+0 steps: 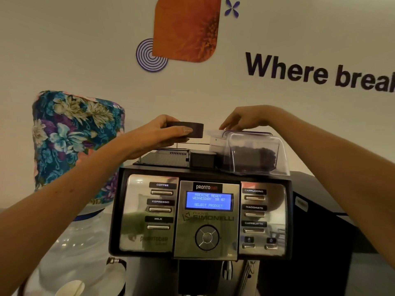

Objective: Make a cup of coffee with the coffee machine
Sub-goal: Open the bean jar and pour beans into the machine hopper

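Observation:
The coffee machine [201, 216] fills the middle of the view, its blue screen [208, 200] reading "machine ready, select product". My left hand [158, 137] holds a round black lid [188, 129] above the machine's top. My right hand [248, 118] rests with its fingers on the clear lid [215, 133] of the bean hopper [254, 154], which holds dark beans. A paper cup [71, 288] shows at the bottom left edge.
A water bottle under a floral cover [74, 142] stands left of the machine. A black box [320, 221] sits close on the right. A small black square cap [203, 159] lies on the machine's top beside the hopper. The wall stands right behind.

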Tool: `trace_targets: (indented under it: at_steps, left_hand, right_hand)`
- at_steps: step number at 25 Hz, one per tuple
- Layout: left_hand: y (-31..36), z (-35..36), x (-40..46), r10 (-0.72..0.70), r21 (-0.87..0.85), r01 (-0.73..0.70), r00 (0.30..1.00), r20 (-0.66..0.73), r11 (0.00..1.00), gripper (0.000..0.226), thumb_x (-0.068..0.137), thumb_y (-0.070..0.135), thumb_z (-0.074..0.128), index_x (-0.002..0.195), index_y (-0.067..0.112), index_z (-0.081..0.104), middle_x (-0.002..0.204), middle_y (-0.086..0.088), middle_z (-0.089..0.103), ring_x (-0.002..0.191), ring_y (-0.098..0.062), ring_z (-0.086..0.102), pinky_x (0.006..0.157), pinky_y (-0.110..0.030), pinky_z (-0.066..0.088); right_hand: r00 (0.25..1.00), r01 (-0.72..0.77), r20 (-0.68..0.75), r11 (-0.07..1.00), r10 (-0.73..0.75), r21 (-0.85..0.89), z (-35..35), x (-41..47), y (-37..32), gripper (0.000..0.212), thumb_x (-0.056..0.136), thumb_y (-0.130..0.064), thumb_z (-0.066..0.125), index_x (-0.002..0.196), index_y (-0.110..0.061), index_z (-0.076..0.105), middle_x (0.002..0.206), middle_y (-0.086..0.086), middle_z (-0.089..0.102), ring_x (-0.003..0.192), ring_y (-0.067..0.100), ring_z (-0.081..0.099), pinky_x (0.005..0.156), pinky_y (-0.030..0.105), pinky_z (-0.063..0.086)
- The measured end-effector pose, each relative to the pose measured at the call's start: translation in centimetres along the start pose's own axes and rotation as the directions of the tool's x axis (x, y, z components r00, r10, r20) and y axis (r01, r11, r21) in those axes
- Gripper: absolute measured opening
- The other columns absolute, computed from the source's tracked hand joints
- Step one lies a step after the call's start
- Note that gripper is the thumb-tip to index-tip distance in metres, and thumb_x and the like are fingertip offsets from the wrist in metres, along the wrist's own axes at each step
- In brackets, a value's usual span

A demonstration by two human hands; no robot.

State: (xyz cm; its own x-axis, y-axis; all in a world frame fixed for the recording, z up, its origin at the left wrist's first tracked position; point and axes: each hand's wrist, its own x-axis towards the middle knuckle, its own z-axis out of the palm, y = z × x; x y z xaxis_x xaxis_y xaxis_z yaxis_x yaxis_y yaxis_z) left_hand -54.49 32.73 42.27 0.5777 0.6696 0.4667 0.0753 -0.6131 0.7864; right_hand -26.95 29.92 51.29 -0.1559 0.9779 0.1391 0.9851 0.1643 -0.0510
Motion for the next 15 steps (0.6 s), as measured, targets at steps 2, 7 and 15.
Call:
trace_targets:
  at_steps: [2,7,15]
  left_hand:
    - [0.04,0.24,0.05,-0.008,-0.016,0.008,1.0,-0.01,1.0,0.077,0.063,0.051,0.075,0.124,0.015,0.044,0.12,-0.007,0.055,0.097,-0.009,0.067,0.081,-0.02,0.053]
    - [0.12,0.49,-0.06,-0.013,-0.062,0.011,0.999,-0.035,0.998,0.064,0.072,0.036,0.067,0.125,0.012,0.043,0.119,-0.008,0.056,0.097,-0.011,0.067,0.076,-0.015,0.052]
    - [0.28,0.56,-0.33,-0.006,-0.069,0.003,0.999,-0.039,0.998,0.062,0.066,0.039,0.068,0.118,0.015,0.046,0.115,-0.007,0.057,0.094,-0.008,0.067,0.085,-0.022,0.052]
  right_hand:
    - [1.0,0.006,0.017,1.0,-0.006,0.01,-0.06,-0.25,0.4,0.038,0.091,-0.004,0.056,0.127,-0.015,0.058,0.125,0.006,0.063,0.115,0.019,0.058,0.101,0.036,0.044]
    - [0.999,0.001,0.047,0.998,-0.004,0.057,-0.55,-0.5,0.8,0.038,0.09,-0.001,0.057,0.126,-0.013,0.059,0.12,0.007,0.066,0.11,0.02,0.062,0.095,0.035,0.05]
    - [0.998,-0.027,0.064,0.997,0.022,0.075,-0.6,-0.09,0.67,0.037,0.091,0.0,0.056,0.125,-0.013,0.06,0.12,0.008,0.066,0.109,0.02,0.063,0.087,0.029,0.052]
